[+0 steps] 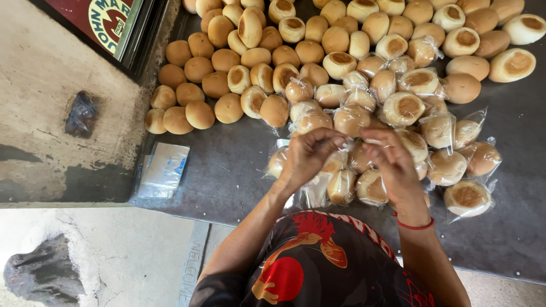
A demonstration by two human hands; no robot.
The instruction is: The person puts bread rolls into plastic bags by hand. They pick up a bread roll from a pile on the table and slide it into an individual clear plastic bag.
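Note:
My left hand and my right hand are held close together over the dark table, fingertips pinched on a thin clear plastic bag stretched between them. Directly beneath them lie several buns wrapped in clear bags. A big heap of unwrapped golden-brown buns covers the far side of the table. My right wrist wears a red band. What the bag holds is hidden by my fingers.
A flat stack of clear plastic bags lies at the table's left edge. A dark crumpled bag sits on the concrete ledge to the left, and a framed sign leans at top left. Concrete floor lies below.

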